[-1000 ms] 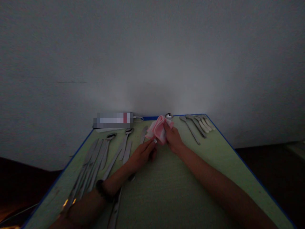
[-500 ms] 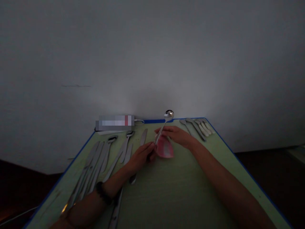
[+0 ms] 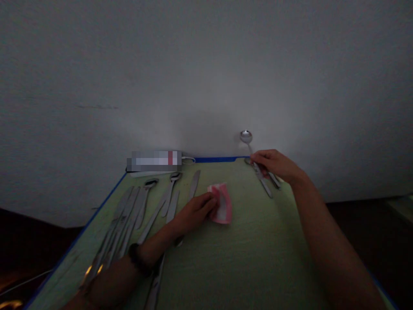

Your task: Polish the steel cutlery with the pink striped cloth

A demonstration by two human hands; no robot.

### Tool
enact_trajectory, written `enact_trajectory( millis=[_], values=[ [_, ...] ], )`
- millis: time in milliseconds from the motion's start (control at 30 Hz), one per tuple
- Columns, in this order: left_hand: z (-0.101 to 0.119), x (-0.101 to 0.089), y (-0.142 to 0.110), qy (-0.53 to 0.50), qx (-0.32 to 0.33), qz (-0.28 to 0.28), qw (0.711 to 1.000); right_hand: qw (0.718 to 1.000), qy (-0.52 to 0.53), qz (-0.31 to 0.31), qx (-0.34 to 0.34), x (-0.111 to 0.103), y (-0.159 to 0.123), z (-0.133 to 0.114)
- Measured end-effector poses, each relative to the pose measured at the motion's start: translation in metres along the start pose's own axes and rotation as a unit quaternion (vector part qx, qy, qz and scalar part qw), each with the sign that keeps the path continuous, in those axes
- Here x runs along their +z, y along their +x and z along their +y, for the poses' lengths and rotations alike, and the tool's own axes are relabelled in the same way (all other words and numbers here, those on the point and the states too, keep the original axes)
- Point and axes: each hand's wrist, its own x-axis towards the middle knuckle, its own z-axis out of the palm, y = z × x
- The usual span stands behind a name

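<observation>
A pink and white cloth (image 3: 224,209) is pinched in my left hand (image 3: 198,211) above the middle of the table. At the back right, my right hand (image 3: 277,163) is closed on the upper handle of a shiny spoon (image 3: 246,137), its round bowl up against the wall. The lower end of a handle (image 3: 267,189) points down toward me, below my fingers. Other cutlery (image 3: 275,181) on the right is mostly hidden behind my right hand.
Several knives (image 3: 124,211) lie in a row on the left of the green table (image 3: 245,267). Among them are a spoon (image 3: 150,184) and another spoon (image 3: 174,177). A blurred-out box (image 3: 155,162) with a white cable (image 3: 189,160) stands at the back by the wall (image 3: 206,77).
My right hand has moved right with the spoon, away from the cloth, to the cutlery at the back right. My left hand keeps the cloth, which now hangs slightly lower.
</observation>
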Motion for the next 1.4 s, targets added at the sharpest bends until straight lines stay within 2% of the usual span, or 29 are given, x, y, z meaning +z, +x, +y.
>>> enact_trajectory(
  millis=[67, 100, 200, 267, 333, 433, 600, 667, 800, 1000, 1100, 1400],
  values=[
    [-0.001, -0.001, 0.0, 0.027, 0.0, -0.006, 1.0, 0.993, -0.091, 0.06, 0.034, -0.026, -0.007, 0.005],
    [-0.001, -0.001, 0.0, 0.033, 0.001, -0.006, 0.999, 0.986, -0.142, 0.069, 0.046, -0.035, -0.009, 0.009],
    [0.0, 0.0, 0.0, 0.045, 0.005, -0.005, 0.999, 0.953, -0.279, 0.115, 0.037, -0.044, -0.003, 0.025],
    [0.001, 0.0, 0.0, 0.056, 0.005, -0.007, 0.998, 0.927, -0.34, 0.153, 0.034, -0.038, 0.006, 0.034],
    [0.003, -0.001, 0.0, 0.068, 0.009, -0.006, 0.998, 0.909, -0.38, 0.162, 0.052, -0.029, 0.014, 0.04],
    [0.004, -0.001, 0.0, 0.076, 0.017, -0.006, 0.997, 0.891, -0.422, 0.141, 0.09, -0.015, 0.02, 0.046],
    [0.004, -0.002, -0.001, 0.075, 0.018, -0.004, 0.997, 0.854, -0.468, 0.119, 0.196, 0.005, 0.022, 0.056],
    [0.003, -0.002, -0.001, 0.073, 0.022, -0.001, 0.997, 0.853, -0.466, 0.103, 0.213, 0.011, 0.023, 0.06],
    [0.004, -0.001, -0.001, 0.065, 0.03, 0.001, 0.997, 0.858, -0.464, 0.081, 0.205, 0.014, 0.023, 0.06],
    [0.005, 0.0, -0.001, 0.068, 0.031, 0.006, 0.997, 0.844, -0.481, 0.055, 0.229, 0.025, 0.018, 0.058],
    [0.006, 0.0, -0.001, 0.07, 0.03, 0.007, 0.997, 0.847, -0.48, 0.042, 0.224, 0.031, 0.018, 0.061],
    [0.006, -0.001, -0.001, 0.071, 0.029, 0.003, 0.997, 0.849, -0.465, 0.04, 0.246, 0.023, 0.021, 0.064]
  ],
)
